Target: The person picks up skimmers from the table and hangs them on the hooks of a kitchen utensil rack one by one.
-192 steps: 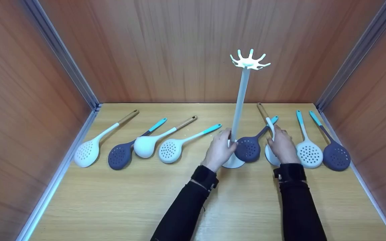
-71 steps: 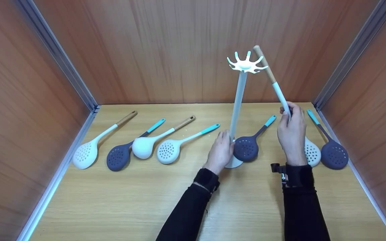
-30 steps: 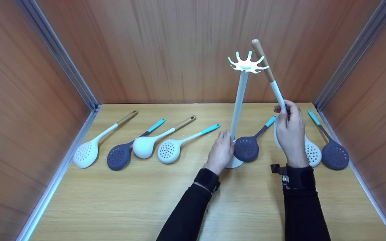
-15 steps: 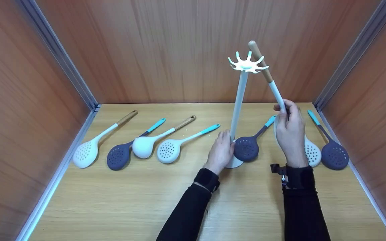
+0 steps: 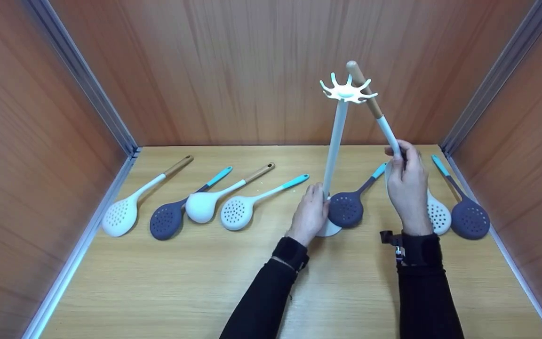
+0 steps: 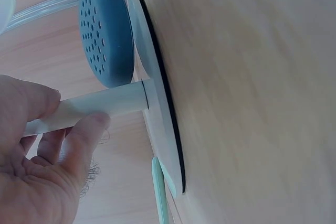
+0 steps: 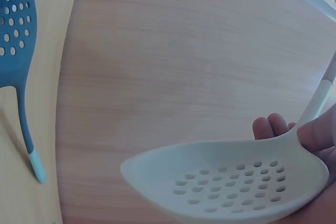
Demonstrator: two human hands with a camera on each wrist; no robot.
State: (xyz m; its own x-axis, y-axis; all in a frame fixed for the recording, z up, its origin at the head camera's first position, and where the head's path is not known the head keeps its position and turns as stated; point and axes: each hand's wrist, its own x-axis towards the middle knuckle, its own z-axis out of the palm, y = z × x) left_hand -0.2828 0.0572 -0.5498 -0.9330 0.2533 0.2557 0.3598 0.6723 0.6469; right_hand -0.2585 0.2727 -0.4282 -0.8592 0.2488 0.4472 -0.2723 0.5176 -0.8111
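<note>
My left hand (image 5: 308, 214) grips the lower pole of a white utensil stand (image 5: 336, 141), whose round base rests on the table; the left wrist view shows fingers and thumb round the pole (image 6: 121, 98). My right hand (image 5: 410, 188) pinches a white skimmer (image 5: 386, 129) near its head, lifted with the wood-look handle slanting up and left. That handle's end appears behind the hooked crown (image 5: 345, 92) of the stand; whether they touch, I cannot tell. In the right wrist view the perforated skimmer head (image 7: 231, 182) is plain; in the head view the hand mostly hides it.
A dark skimmer (image 5: 346, 209) lies against the stand's base. To the right are a white skimmer (image 5: 439, 214), partly hidden, and a dark skimmer (image 5: 470, 219). Leftward lie white skimmers (image 5: 120, 216) (image 5: 237, 213), a dark skimmer (image 5: 166, 220) and a white ladle (image 5: 201, 207). Wooden walls (image 5: 252, 70) enclose the table.
My right hand has picked the white skimmer up from the table and raised it beside the stand. Over the last second its handle end has swung left and slightly down. My left hand keeps its hold.
</note>
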